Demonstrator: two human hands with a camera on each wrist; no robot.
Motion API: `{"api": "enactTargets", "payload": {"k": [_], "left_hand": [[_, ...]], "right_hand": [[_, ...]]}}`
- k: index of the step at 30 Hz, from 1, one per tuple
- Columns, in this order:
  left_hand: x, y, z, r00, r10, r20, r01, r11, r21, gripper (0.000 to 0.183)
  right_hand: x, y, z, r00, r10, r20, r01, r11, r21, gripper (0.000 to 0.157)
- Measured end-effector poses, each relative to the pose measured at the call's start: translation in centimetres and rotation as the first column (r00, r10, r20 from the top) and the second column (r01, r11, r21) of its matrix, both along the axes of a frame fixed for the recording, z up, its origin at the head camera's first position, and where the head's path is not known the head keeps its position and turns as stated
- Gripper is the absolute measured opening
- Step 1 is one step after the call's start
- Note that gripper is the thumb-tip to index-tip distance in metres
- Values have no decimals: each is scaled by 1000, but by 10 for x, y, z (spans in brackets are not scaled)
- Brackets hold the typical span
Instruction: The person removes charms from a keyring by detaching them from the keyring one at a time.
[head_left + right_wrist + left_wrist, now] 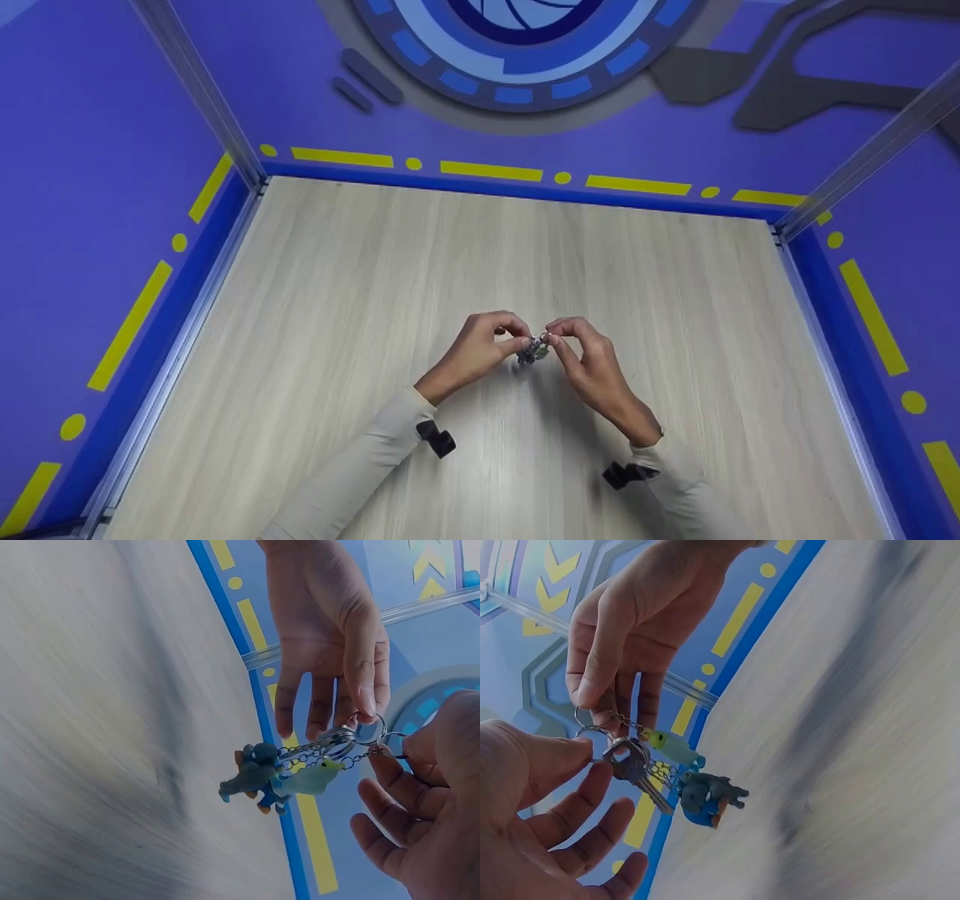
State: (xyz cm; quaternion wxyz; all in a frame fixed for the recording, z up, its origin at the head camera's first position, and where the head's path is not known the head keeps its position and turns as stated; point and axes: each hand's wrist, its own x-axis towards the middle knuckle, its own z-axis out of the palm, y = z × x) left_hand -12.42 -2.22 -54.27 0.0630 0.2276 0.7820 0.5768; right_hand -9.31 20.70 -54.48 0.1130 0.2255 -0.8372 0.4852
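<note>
My left hand (478, 346) and right hand (598, 367) meet over the middle of the table, thumbs against fingertips. The left one pinches a metal key ring (382, 727), while the right one pinches a smaller linked ring (578, 717). A silver key (634, 765) hangs from the rings. On short chains dangle a pale blue charm with a yellow-green head (676, 748) and grey-blue figure charms (251, 778) with orange parts, bunched together and overlapping. In the head view the bunch of keys and charms (531, 351) shows small between the fingertips.
A light wood-grain table (375, 247) lies under the hands. Blue panels (97, 187) with yellow markings and metal corner posts (202, 82) stand around its back and sides. Black straps (436, 439) sit at both sleeve cuffs.
</note>
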Motion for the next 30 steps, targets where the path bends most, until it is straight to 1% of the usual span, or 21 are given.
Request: {"api": "enactTargets", "payload": {"k": [3, 6, 9, 13, 15, 20, 25, 28, 30], "left_hand": [[1, 3, 2, 1000, -1, -31, 0, 999, -37, 4], [2, 6, 5, 999, 1, -46, -4, 998, -63, 4], [3, 8, 5, 999, 16, -52, -19, 998, -64, 3], [3, 9, 4, 997, 40, -62, -43, 998, -55, 7], [2, 9, 3, 997, 49, -60, -52, 997, -49, 6], [3, 6, 4, 997, 57, -45, -59, 998, -38, 4], [3, 4, 5, 998, 50, -40, -51, 999, -4, 3], [4, 4, 5, 998, 50, -28, -49, 999, 8, 4], [3, 4, 4, 999, 50, -21, -49, 999, 8, 4]], "right_hand": [[0, 0, -1, 1000, 2, -32, -1, 999, 32, 3], [0, 1, -2, 999, 9, -52, -7, 999, 46, 4], [0, 2, -4, 998, 15, -67, -11, 999, 51, 8], [-1, 2, -5, 997, 16, -73, -12, 999, 47, 11], [-1, 3, -5, 998, 17, -67, -14, 999, 42, 10], [-2, 5, -6, 999, 13, -51, -12, 1000, 21, 2], [-3, 8, -9, 1000, -10, -21, 10, 999, -34, 9], [-3, 9, -10, 1000, -17, 4, 18, 998, -64, 7], [-3, 9, -10, 1000, -15, 20, 16, 997, -74, 3]]}}
